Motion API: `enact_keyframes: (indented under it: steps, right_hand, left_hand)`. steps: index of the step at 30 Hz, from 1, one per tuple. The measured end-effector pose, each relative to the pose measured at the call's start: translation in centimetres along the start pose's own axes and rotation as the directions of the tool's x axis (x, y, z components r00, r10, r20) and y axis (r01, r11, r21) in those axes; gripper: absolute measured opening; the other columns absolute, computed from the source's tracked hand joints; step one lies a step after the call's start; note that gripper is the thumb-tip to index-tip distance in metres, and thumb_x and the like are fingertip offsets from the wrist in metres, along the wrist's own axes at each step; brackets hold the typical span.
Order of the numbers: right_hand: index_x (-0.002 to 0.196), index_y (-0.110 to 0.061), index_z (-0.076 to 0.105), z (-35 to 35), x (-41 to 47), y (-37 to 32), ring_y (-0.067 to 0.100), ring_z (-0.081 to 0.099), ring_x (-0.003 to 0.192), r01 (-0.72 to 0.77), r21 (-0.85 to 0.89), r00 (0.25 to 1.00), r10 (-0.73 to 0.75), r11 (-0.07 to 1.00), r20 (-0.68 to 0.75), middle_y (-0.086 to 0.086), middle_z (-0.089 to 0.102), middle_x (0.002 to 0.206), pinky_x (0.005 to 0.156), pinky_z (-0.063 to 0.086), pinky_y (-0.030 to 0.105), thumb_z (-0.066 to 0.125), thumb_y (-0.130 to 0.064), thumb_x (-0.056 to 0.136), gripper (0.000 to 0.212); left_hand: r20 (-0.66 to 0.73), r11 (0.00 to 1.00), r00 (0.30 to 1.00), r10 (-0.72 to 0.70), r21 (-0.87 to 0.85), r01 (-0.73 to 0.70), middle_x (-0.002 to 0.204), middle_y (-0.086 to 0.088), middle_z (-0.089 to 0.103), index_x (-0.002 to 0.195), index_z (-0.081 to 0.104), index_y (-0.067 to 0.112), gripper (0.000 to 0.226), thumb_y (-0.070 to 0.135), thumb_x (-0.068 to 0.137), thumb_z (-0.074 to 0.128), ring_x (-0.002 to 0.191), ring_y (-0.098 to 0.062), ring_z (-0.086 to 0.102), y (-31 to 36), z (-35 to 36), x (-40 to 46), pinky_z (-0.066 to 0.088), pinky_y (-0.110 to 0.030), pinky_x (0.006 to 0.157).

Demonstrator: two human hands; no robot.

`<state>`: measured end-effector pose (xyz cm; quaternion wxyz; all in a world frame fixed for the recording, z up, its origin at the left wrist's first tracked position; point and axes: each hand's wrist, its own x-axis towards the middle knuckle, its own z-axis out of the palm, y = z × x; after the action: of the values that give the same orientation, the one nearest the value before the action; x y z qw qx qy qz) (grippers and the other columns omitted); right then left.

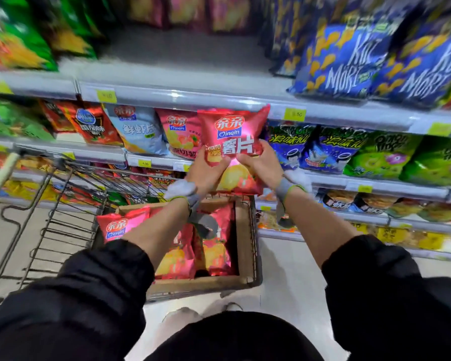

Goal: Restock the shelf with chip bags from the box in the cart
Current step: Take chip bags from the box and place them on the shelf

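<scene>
— What do the hands have?
— One red chip bag [232, 147], held upright between them. The left hand [206, 173] grips its lower left side and the right hand [262, 165] its lower right side, fingers curled onto the front. The bag's long axis runs up and down, label facing the person.
— Which hand is nearer the shelf?
— Both look about level; the right hand seems slightly further forward, though the wide lens makes that hard to judge.
— Where does the bag sit against the shelf?
— Straight ahead of the hands, in front of the middle shelf [151, 160]. Its top corner overlaps the price rail of the shelf above [193, 96]. A matching pink bag [179, 134] stands just to its left, and blue bags [287, 148] just to its right.
— So the slot is between those?
— Likely, and it looks narrow. The bag probably needs to drop slightly to clear the rail above.
— And the stock?
— The box [242, 241] in the cart [50, 209] is below the forearms, with more red bags [214, 246] inside.
</scene>
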<state>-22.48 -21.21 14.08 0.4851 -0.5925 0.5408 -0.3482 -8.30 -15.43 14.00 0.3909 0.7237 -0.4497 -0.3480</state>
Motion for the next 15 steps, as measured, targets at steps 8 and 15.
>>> enact_keyframes:
  steps: [8,15]
  right_hand:
    - [0.121,-0.008,0.056,0.8,5.6,-8.9,0.019,0.064,0.103,0.149,0.104,0.988,-0.144,0.983,-0.054,0.007,0.067,0.113,0.094,0.051,0.034,0.074,-0.02,0.075,0.051]
    - [0.121,-0.004,0.052,0.9,10.8,-13.5,0.01,0.063,0.086,0.206,0.182,0.972,-0.181,0.961,-0.149,0.003,0.065,0.102,0.08,0.052,0.02,0.073,-0.018,0.077,0.05]
  left_hand:
    - [-0.17,0.987,0.972,0.163,0.015,-0.162,0.1,0.013,0.06,0.124,0.049,0.027,0.053,0.048,0.079,0.066,0.096,-0.01,0.062,7.0,-5.5,5.8,0.042,-0.021,0.082]
    - [-0.181,0.965,0.949,0.257,-0.006,-0.262,0.09,0.021,0.058,0.128,0.046,0.028,0.056,0.048,0.079,0.066,0.084,-0.001,0.06,11.4,-7.9,11.9,0.041,-0.006,0.071]
